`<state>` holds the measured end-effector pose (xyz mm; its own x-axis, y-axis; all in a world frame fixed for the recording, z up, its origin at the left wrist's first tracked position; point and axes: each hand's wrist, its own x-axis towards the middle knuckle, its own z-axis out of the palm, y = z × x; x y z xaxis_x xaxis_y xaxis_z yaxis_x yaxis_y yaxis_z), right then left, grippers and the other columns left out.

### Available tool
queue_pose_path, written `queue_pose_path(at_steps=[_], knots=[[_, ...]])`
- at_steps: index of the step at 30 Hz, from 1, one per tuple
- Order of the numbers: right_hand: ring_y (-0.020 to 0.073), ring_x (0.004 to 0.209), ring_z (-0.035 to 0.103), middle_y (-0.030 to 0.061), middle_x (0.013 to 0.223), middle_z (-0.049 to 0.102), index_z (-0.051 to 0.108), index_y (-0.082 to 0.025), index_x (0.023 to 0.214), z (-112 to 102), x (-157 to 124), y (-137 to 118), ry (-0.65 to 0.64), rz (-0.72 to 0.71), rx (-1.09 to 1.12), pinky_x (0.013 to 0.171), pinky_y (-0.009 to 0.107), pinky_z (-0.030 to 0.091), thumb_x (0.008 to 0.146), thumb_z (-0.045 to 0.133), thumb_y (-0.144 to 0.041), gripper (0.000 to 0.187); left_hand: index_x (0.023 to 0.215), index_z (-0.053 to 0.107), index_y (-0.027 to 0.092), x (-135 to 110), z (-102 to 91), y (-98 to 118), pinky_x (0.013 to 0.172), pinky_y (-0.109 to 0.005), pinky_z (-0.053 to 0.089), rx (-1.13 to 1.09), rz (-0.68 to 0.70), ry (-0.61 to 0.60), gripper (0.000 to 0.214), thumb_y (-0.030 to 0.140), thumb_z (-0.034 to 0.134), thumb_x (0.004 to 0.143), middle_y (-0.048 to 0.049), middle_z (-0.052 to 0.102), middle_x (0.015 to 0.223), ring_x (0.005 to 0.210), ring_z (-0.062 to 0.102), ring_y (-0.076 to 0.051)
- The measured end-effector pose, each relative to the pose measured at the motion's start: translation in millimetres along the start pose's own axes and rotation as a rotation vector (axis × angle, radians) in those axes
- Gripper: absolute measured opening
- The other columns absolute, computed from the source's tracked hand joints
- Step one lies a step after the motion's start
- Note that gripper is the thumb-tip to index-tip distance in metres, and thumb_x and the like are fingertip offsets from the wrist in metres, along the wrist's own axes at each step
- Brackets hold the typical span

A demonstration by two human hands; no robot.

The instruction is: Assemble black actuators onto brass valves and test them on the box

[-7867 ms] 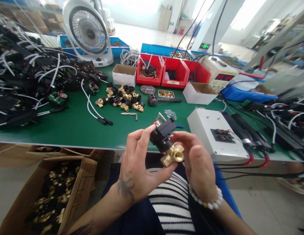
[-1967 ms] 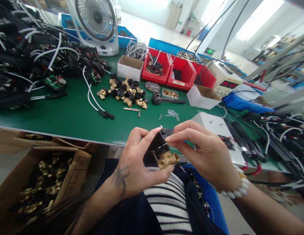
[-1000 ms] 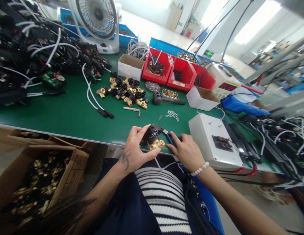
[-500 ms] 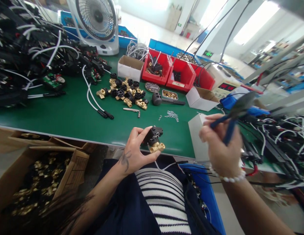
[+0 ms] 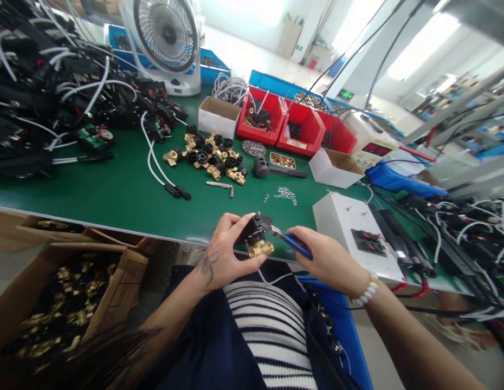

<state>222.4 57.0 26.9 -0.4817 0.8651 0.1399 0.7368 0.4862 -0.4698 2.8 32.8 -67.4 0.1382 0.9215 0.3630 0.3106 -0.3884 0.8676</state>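
My left hand (image 5: 226, 252) grips a brass valve fitting (image 5: 260, 248) with a black plastic housing, held over the table's front edge. A white cable hangs from below it. In my right hand (image 5: 323, 257) is a pair of pliers (image 5: 297, 245) with blue handles. The pliers' jaws reach to the housing's right side, and whether they pinch anything there is too small to tell. On the green table (image 5: 114, 200) beyond my hands lie small wire clips (image 5: 285, 195), a silvery bent tool (image 5: 220, 186) and a black mallet (image 5: 272, 168).
Several brass fittings with black caps (image 5: 213, 154) are heaped mid-table. Behind them stand red bins (image 5: 301, 132) and a white carton (image 5: 218, 116). A fan (image 5: 168, 40) and a wire-tangled pile are at left. A white box (image 5: 349, 227) sits right; a cardboard box (image 5: 117, 281) is below left.
My right hand has swung left and down with the pliers, bringing their jaws to the black housing. My left hand keeps its hold on the fitting, nearly unmoved.
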Motion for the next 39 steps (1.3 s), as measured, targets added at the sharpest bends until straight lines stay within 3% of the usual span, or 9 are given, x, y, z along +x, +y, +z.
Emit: queue_pose_path(at_steps=[2,5,7,12,18,24,29,35,39], knots=[[0.0157,0.064,0.056,0.0014,0.079,0.060,0.059,-0.022,0.097,-3,2,1,0.051,-0.001,-0.023,0.058,0.028,0.046,0.081,0.056,-0.017,0.017,0.138,0.048,0.018,0,-0.8,0,0.088,-0.035,0.053,-0.004,0.002,-0.011,0.072,0.034,0.073,0.074,-0.0071,0.047,0.110,0.101,0.052,-0.020],[0.0146,0.064,0.053,-0.0014,0.076,0.052,0.054,-0.024,0.100,-3,3,3,0.576,-0.026,0.131,0.061,0.028,0.046,0.087,0.054,-0.021,0.013,0.138,0.048,0.018,1,-2.1,-1,0.088,-0.035,0.053,-0.002,0.012,-0.021,0.071,0.034,0.073,0.074,-0.0076,0.047,0.111,0.102,0.051,-0.021],[0.0141,0.061,0.050,-0.0018,0.076,0.049,0.050,-0.025,0.103,4,3,6,0.698,-0.055,0.166,0.058,0.028,0.045,0.089,0.051,-0.022,0.014,0.138,0.048,0.018,2,-2.9,-1,0.088,-0.036,0.053,0.001,0.014,-0.024,0.070,0.033,0.073,0.074,-0.0075,0.047,0.111,0.102,0.051,-0.021],[0.0158,0.058,0.054,0.0008,0.073,0.059,0.061,-0.022,0.093,5,1,8,0.090,-0.101,-0.075,0.054,0.028,0.045,0.082,0.058,-0.021,0.011,0.138,0.048,0.020,2,-3.3,-2,0.090,-0.037,0.053,-0.011,-0.008,-0.045,0.071,0.033,0.073,0.073,-0.0069,0.048,0.110,0.102,0.052,-0.021],[0.0144,0.063,0.052,-0.0004,0.081,0.051,0.050,-0.024,0.105,0,3,1,0.801,-0.060,0.063,0.059,0.028,0.046,0.093,0.051,-0.022,0.012,0.138,0.047,0.020,3,-3.2,-2,0.089,-0.037,0.052,-0.011,0.022,-0.046,0.071,0.033,0.073,0.073,-0.0071,0.048,0.110,0.103,0.051,-0.022],[0.0145,0.060,0.056,-0.0012,0.073,0.060,0.060,-0.023,0.091,6,-2,5,0.183,-0.153,-0.089,0.055,0.026,0.046,0.078,0.062,-0.015,0.015,0.138,0.048,0.021,3,-5.1,-3,0.089,-0.037,0.052,-0.031,0.000,-0.058,0.070,0.033,0.073,0.073,-0.0068,0.048,0.110,0.102,0.052,-0.022],[0.0157,0.067,0.052,0.0015,0.085,0.052,0.050,-0.024,0.108,1,0,6,0.807,-0.001,0.025,0.065,0.032,0.047,0.093,0.050,-0.023,0.015,0.138,0.048,0.018,4,-3.4,-3,0.089,-0.036,0.052,-0.023,0.020,-0.051,0.071,0.033,0.073,0.073,-0.0076,0.047,0.110,0.103,0.050,-0.021],[0.0163,0.059,0.055,0.0006,0.072,0.058,0.060,-0.022,0.094,13,-2,6,0.138,-0.102,-0.133,0.053,0.028,0.043,0.080,0.058,-0.017,0.014,0.138,0.048,0.021,4,-4.4,-3,0.089,-0.037,0.053,-0.032,-0.002,-0.072,0.070,0.034,0.072,0.074,-0.0069,0.047,0.110,0.103,0.052,-0.022],[0.0155,0.064,0.054,-0.0007,0.078,0.055,0.057,-0.023,0.098,5,3,4,0.643,-0.043,0.036,0.062,0.030,0.048,0.087,0.057,-0.019,0.012,0.138,0.048,0.023,4,-4.6,-2,0.088,-0.036,0.053,-0.039,0.011,-0.069,0.069,0.033,0.072,0.074,-0.0063,0.047,0.109,0.102,0.052,-0.021]])
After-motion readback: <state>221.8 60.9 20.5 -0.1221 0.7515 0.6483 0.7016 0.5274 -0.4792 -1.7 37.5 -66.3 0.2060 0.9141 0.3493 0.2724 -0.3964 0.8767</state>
